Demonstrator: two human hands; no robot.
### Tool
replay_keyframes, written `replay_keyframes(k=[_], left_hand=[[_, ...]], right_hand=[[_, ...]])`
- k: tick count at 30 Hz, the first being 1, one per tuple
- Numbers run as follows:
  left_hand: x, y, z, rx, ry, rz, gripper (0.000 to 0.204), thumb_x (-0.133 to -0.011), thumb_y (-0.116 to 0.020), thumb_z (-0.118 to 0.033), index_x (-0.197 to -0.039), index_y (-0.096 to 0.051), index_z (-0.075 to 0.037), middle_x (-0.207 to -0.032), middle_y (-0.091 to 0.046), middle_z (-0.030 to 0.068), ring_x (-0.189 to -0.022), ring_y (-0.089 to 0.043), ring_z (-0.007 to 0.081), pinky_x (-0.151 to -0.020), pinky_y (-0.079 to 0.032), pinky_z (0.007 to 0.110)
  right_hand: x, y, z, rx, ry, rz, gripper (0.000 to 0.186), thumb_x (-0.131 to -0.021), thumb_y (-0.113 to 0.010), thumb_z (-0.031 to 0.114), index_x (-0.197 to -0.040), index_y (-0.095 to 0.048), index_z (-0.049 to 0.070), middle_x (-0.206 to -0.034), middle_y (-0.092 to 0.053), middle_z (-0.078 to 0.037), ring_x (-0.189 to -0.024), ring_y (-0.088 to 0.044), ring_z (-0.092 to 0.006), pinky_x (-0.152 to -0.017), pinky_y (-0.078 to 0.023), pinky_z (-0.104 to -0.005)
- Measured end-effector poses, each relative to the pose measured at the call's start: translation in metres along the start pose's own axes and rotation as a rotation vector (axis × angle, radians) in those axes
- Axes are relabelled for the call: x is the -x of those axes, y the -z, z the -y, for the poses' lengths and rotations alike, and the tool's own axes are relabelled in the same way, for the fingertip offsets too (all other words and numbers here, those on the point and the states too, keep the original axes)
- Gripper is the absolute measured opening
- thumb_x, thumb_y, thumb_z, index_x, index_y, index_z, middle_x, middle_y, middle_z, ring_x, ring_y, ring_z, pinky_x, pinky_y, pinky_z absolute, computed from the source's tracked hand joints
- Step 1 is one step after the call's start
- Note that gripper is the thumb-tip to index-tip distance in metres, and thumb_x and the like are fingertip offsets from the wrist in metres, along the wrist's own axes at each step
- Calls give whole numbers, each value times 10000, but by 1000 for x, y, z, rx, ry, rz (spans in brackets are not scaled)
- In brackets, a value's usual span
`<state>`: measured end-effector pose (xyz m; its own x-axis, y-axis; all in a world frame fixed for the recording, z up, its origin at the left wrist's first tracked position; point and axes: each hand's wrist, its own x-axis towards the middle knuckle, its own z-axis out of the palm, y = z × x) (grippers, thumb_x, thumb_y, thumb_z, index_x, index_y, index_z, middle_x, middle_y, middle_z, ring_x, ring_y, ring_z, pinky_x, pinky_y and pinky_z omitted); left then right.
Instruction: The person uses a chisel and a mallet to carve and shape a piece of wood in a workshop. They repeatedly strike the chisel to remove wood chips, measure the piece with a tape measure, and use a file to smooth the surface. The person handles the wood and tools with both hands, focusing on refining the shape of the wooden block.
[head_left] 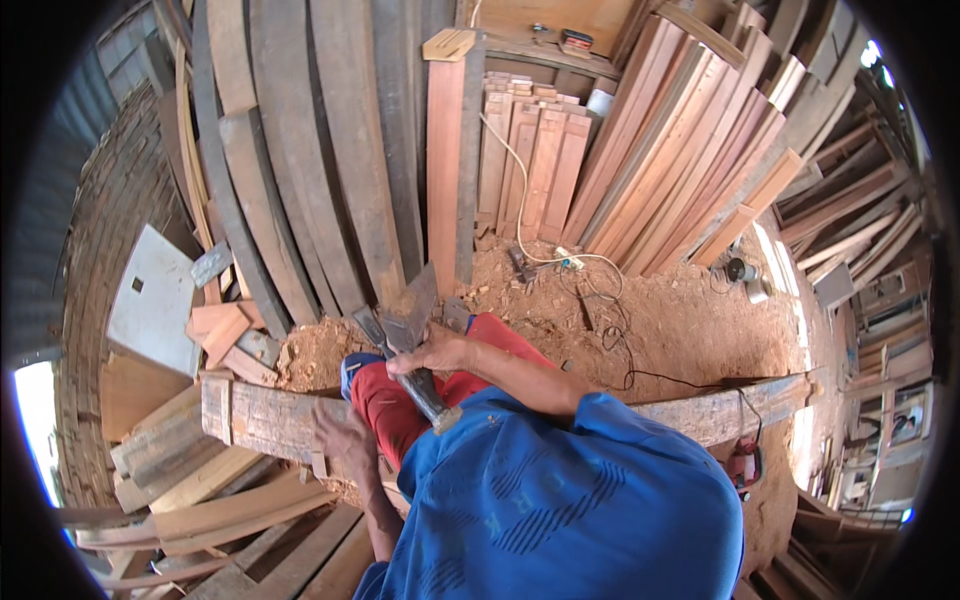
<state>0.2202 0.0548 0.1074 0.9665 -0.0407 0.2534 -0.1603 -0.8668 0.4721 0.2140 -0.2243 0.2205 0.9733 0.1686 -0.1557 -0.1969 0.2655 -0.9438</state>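
My right hand is closed round a dark-handled tool in front of my lap. The handle's pale butt end points back toward my shirt, while a broad, flat, greyish blade-like part stands out beyond my fingers; the tool's exact kind is unclear. My left hand is lower and to the left, slightly blurred, with its fingers apart and nothing seen in them. It hovers over or rests on the worn wooden bench beside my red-clad leg; whether it touches the wood I cannot tell.
Tall planks lean ahead, with reddish timber stacks to the right. Sawdust covers the floor, crossed by a pale cable and a dark cord. Offcuts and boards pile up at left. A red power tool lies behind the bench.
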Motion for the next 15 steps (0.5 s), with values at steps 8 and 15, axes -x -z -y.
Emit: replay_keyframes(k=[8, 15], left_hand=[[5, -14, 40, -323, 362, 650, 799, -929, -558, -628, -1503, -444, -84, -1284, -628, 338, -1159, -629, 489, -982, -493, 547], [0, -48, 73, 649, 393, 262, 636, -892, -755, -361, -1382, -546, -14, -1366, -591, 262, -1188, -626, 425, -992, -502, 475]], right_hand=[[-2, 6, -1, 121, 8, 28, 242, -826, -839, 234, -935, -699, 68, -857, -692, -7, -808, -641, -122, -742, -535, -321], [-29, 23, 2, 149, 19, 250, 299, -834, -835, 299, -947, -699, 58, -934, -712, -60, -895, -648, -166, -820, -523, -355]])
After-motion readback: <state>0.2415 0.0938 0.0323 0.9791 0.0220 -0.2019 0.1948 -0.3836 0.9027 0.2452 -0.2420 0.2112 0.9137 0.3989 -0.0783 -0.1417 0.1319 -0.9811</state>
